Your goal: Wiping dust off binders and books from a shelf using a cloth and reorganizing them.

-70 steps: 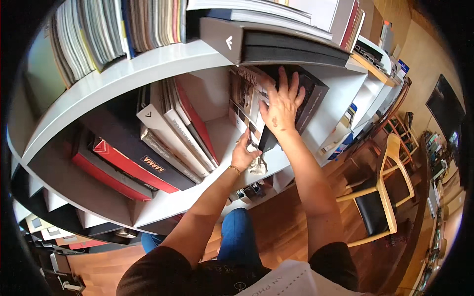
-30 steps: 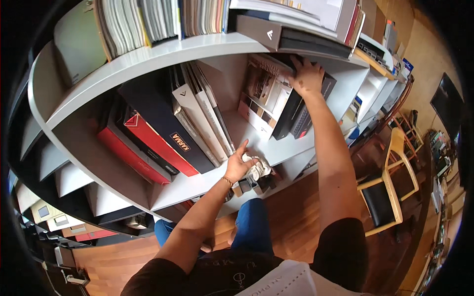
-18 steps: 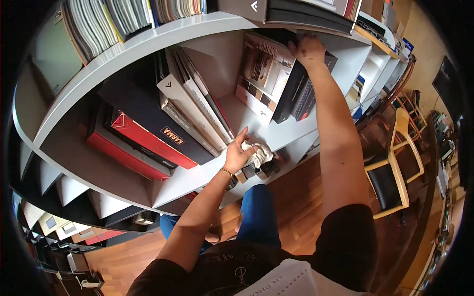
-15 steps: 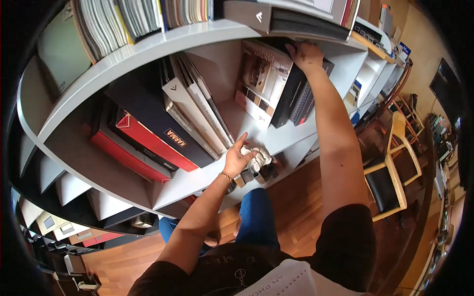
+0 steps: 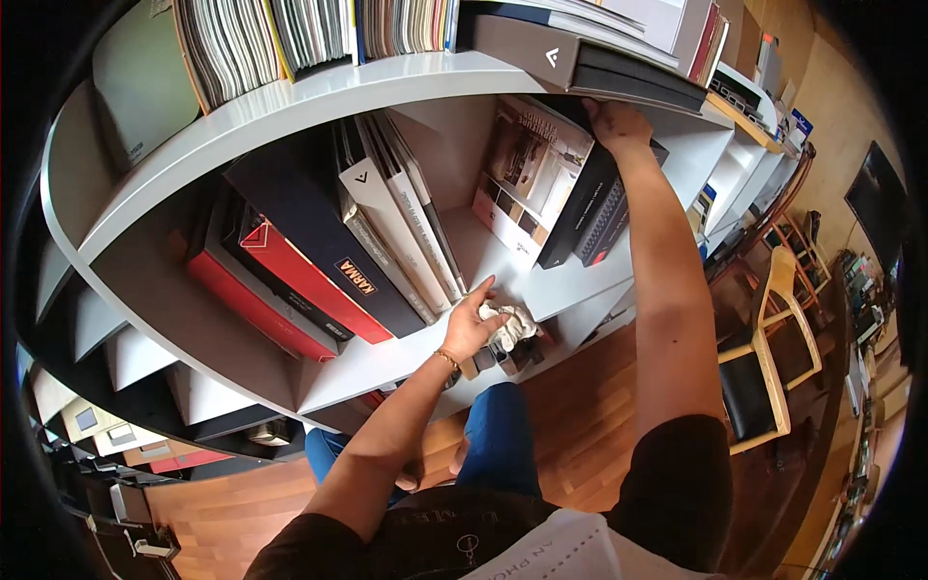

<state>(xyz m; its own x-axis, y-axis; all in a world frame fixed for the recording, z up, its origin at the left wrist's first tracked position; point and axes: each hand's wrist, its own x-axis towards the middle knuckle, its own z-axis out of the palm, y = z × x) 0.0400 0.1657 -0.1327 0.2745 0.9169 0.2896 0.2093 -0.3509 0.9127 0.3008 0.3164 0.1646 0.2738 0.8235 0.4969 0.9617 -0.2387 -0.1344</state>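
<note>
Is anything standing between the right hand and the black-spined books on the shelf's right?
Nothing visible: the right hand is at the upper end of the black-spined books. A grey-brown box shows just above it; exact contact is hidden.

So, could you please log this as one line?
left hand: holds crumpled white cloth; right hand: at top of black rectangular books

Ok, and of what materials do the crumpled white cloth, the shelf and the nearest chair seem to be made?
White cloth at the left hand: probably soft, matte fabric, bunched in loose folds.
Shelf: likely painted or laminated board; smooth, pale, no grain showing.
Chair: apparently wood, by its warm honey-coloured frame; the black seat could be leather or imitation.
</note>
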